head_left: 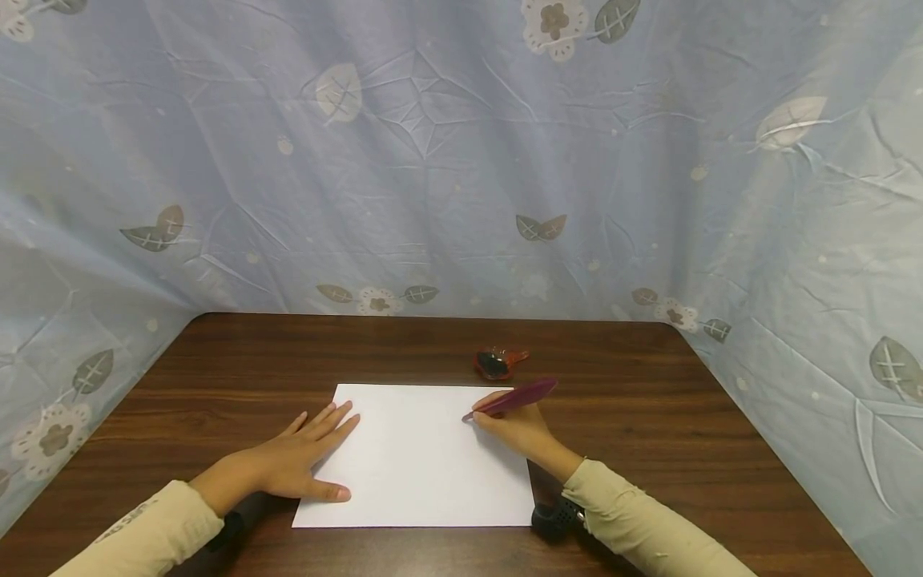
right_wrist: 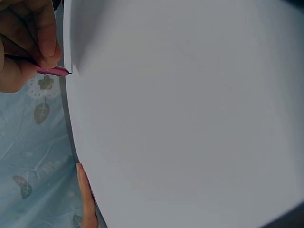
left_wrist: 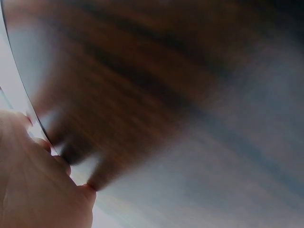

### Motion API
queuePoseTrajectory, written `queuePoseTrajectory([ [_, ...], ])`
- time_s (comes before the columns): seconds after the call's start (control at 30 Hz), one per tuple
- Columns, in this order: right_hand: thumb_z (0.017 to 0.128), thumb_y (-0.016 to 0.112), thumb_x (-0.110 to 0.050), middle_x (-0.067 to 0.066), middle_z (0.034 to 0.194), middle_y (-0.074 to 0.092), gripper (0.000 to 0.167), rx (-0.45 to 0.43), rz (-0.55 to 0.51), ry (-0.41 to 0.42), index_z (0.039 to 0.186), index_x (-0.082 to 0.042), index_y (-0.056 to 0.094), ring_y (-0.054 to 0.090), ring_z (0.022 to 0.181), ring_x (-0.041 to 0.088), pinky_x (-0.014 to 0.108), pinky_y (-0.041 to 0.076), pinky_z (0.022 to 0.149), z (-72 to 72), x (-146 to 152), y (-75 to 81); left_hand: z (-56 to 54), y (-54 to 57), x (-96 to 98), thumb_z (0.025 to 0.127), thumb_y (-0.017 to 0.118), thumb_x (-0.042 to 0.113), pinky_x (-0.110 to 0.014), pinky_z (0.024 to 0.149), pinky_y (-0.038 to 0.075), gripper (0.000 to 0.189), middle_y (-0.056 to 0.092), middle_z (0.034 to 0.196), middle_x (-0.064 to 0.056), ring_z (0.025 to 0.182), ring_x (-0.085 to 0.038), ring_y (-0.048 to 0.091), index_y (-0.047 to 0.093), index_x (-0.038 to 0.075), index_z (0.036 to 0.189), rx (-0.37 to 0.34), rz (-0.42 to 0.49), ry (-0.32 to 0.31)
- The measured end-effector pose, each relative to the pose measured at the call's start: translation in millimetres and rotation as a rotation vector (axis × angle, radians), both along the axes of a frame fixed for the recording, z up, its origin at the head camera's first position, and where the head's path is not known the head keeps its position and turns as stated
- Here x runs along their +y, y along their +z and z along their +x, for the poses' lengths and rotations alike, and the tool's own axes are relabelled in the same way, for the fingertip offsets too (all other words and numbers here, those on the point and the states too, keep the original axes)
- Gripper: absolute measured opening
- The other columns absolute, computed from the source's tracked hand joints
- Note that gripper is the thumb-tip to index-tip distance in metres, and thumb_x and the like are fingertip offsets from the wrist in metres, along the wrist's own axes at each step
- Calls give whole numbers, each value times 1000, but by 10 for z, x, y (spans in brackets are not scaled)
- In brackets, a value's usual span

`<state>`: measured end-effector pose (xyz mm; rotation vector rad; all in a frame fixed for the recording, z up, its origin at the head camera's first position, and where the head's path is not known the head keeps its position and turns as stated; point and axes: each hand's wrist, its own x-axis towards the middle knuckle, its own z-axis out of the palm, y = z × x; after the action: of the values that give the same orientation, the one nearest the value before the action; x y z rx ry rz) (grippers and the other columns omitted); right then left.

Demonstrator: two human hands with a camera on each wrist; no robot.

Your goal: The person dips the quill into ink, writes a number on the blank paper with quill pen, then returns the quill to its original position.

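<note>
A blank white sheet of paper point(head_left: 421, 473) lies on the brown wooden table. My left hand point(head_left: 299, 461) is spread flat on the sheet's left edge, fingers straight and thumb out to the side. Near the upper right part of the sheet, my right hand point(head_left: 521, 433) pinches a maroon feather-shaped pen point(head_left: 530, 393), its wide end slanting up to the right. In the right wrist view the pen's pink lower end point(right_wrist: 53, 71) sticks out of the fingers, with its dark tip right at the paper point(right_wrist: 180, 104). No marks show on the sheet.
Behind the sheet lies a small reddish-orange object point(head_left: 499, 363) with a dark glossy middle. Light blue cloth point(head_left: 433, 184) with leaves and flowers hangs around the back and sides of the table point(head_left: 288, 353). A black wrist device point(head_left: 551, 521) sits under the right wrist.
</note>
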<state>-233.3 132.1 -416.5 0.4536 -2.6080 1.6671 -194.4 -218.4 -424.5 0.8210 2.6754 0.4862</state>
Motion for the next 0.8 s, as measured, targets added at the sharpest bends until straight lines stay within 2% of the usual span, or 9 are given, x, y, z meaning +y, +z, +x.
queuePoseTrajectory([
  [0.2,81,74,-11,11,92,73,15,13,43,-9,93,-1,74,59,78,8,17,46,68,-112,40,-202,2,6,0,81,60,67,-70,108,3,105,1,160,-19,145,-43,2,15,7,154,-3,0,1],
  [0.37,81,74,-12,9,91,73,13,18,45,-10,92,-5,75,59,77,6,17,46,70,-130,36,-216,3,8,2,81,60,67,-70,108,3,105,1,160,-19,145,-43,1,15,7,154,-2,1,2],
  [0.63,81,74,-10,10,89,73,13,31,9,13,92,-3,75,60,76,4,17,47,69,-117,15,-221,1,3,4,81,61,66,-70,108,3,104,1,160,-18,145,-43,1,15,7,154,-4,4,1],
  [0.8,81,72,-9,4,84,73,10,107,-12,55,89,-3,74,59,73,2,17,47,66,-108,6,-235,3,4,3,81,61,66,-70,108,2,104,1,160,-18,145,-43,1,15,7,154,-8,7,1],
])
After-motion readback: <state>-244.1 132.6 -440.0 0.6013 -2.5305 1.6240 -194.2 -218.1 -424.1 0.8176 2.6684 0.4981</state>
